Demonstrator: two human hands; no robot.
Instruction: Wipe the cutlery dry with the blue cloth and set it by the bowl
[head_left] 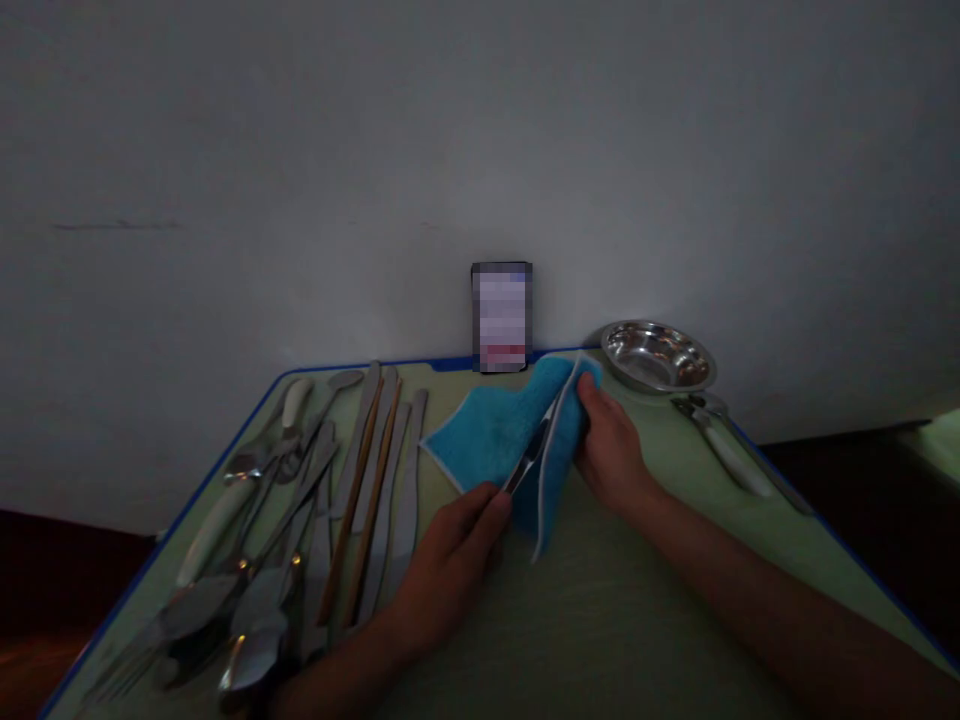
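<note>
the left hand (466,530) has its grip closed around the handle of a slender, shiny metal utensil (520,466), which slants up and away over the middle of a pale green counter with a blue rim (600,630). the right hand (611,450) has its grip closed on a bright blue cloth with white edging (487,430); the cloth folds around the utensil's far end, so its shape there cannot be told. one corner of the cloth spreads toward the left edge, another hangs toward the near edge.

along the left edge, down to the near left corner, lies a crowded pile of silver metal spoons and forks (199,608), some pieces with white handles (217,530). to the right of the pile, flat silver metal knives (410,470) lie alongside two thin brown chopsticks (385,450).

at the far edge, a dark-framed phone with a blurred screen (502,315) stands upright before a grey wall (300,150). a round, shiny steel bowl (660,360) sits at the far right corner; near it, by the right edge, lie a white-handled utensil (731,455) and a thin metal one (772,472).
</note>
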